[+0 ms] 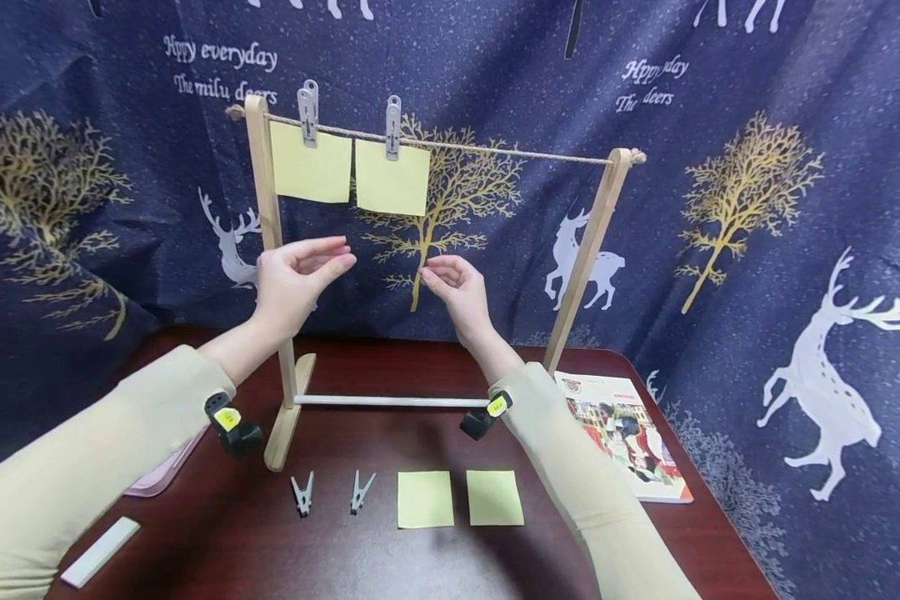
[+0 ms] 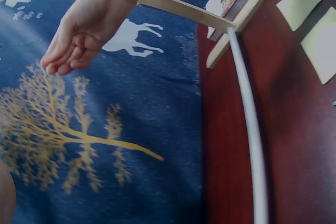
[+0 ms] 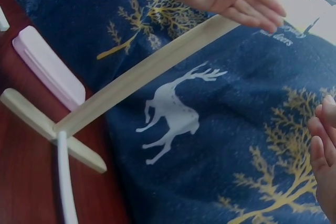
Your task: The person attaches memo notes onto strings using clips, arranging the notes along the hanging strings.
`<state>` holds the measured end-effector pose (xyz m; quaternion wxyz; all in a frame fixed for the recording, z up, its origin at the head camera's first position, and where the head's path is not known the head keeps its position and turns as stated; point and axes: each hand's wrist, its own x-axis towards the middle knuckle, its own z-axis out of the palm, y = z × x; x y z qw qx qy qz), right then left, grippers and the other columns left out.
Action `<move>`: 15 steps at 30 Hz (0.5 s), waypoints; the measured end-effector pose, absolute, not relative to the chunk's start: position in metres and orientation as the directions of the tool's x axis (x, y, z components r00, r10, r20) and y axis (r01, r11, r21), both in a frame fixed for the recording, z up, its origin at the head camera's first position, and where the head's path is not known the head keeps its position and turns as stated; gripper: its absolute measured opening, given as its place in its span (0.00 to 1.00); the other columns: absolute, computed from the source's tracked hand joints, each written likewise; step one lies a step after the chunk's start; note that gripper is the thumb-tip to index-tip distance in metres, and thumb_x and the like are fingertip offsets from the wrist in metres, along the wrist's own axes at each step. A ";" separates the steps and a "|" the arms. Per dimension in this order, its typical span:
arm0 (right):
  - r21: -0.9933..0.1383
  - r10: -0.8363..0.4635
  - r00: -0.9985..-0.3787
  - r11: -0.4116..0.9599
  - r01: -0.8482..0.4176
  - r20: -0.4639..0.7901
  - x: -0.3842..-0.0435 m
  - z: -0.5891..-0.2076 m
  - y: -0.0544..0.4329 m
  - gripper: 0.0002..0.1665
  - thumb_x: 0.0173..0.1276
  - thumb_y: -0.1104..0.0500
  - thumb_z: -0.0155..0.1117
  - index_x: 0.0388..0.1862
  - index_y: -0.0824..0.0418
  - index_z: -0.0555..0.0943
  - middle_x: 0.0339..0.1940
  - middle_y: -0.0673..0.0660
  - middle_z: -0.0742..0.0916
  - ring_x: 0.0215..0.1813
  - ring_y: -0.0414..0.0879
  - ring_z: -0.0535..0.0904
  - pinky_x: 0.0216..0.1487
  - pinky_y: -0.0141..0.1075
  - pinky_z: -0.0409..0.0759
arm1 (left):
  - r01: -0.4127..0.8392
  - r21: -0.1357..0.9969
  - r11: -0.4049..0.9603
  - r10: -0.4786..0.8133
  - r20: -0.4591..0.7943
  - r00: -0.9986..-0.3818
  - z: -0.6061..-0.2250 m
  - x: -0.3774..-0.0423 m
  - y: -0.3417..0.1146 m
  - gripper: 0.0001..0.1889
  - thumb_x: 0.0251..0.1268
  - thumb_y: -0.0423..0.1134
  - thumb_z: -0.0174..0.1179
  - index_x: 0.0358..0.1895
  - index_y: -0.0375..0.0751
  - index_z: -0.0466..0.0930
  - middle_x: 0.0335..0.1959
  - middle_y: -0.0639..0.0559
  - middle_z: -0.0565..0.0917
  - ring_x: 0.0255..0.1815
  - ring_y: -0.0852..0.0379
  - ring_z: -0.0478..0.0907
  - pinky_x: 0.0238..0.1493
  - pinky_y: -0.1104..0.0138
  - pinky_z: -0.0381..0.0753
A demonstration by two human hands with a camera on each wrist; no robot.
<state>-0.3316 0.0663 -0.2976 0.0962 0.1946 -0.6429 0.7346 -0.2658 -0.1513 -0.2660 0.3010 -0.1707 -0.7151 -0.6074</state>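
Observation:
Two yellow sticky notes hang side by side from a string [image 1: 517, 152] on a wooden frame: the left note [image 1: 311, 167] under one grey clothespin [image 1: 308, 114], the right note [image 1: 392, 179] under another clothespin [image 1: 393, 127]. Below the left note, my left hand [image 1: 292, 275] is raised with fingers loosely bent and nothing between them. My right hand [image 1: 461, 296] hovers lower right of the second note, fingers relaxed, also holding nothing. On the table lie two more clothespins [image 1: 302, 494] and two more sticky notes [image 1: 425, 500]. The left wrist view shows the right hand [image 2: 84, 38] without any object.
A wooden post [image 1: 588, 258] stands on the right, its twin [image 1: 267, 192] on the left, joined low by a white bar [image 1: 397, 402]. A book [image 1: 622, 433] lies at right on the dark red table [image 1: 270, 558]. At left are a pink case [image 3: 50, 69] and a white block [image 1: 101, 552].

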 end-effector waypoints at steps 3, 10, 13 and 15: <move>-0.915 -0.102 -0.916 -0.162 -0.369 0.388 -0.331 -0.307 0.070 0.14 0.65 0.73 0.62 0.49 0.79 0.75 0.30 0.45 0.87 0.39 0.44 0.85 0.48 0.35 0.83 | 0.582 0.794 0.178 -0.131 0.605 -0.785 -0.284 -0.266 -0.152 0.16 0.60 0.31 0.67 0.49 0.24 0.83 0.29 0.80 0.84 0.34 0.77 0.83 0.41 0.81 0.80; -0.924 -0.103 -0.927 -0.172 -0.342 0.362 -0.325 -0.330 0.078 0.16 0.66 0.74 0.60 0.50 0.83 0.72 0.28 0.42 0.87 0.35 0.35 0.84 0.44 0.28 0.82 | 0.534 0.832 0.153 -0.130 0.552 -0.823 -0.319 -0.266 -0.153 0.16 0.60 0.30 0.67 0.50 0.23 0.82 0.30 0.81 0.83 0.34 0.78 0.83 0.40 0.82 0.79; -0.931 -0.113 -0.932 -0.173 -0.322 0.344 -0.322 -0.342 0.081 0.15 0.66 0.74 0.60 0.49 0.81 0.73 0.28 0.41 0.87 0.36 0.34 0.84 0.47 0.31 0.82 | 0.513 0.847 0.137 -0.108 0.528 -0.843 -0.334 -0.266 -0.157 0.16 0.61 0.29 0.66 0.50 0.23 0.81 0.32 0.76 0.85 0.35 0.78 0.83 0.40 0.81 0.79; -0.934 -0.118 -0.935 -0.172 -0.313 0.335 -0.320 -0.349 0.082 0.14 0.65 0.74 0.60 0.49 0.80 0.74 0.29 0.41 0.87 0.36 0.33 0.84 0.49 0.33 0.82 | 0.494 0.857 0.150 -0.074 0.508 -0.858 -0.344 -0.265 -0.160 0.16 0.61 0.30 0.66 0.51 0.24 0.81 0.35 0.65 0.88 0.36 0.77 0.83 0.41 0.81 0.79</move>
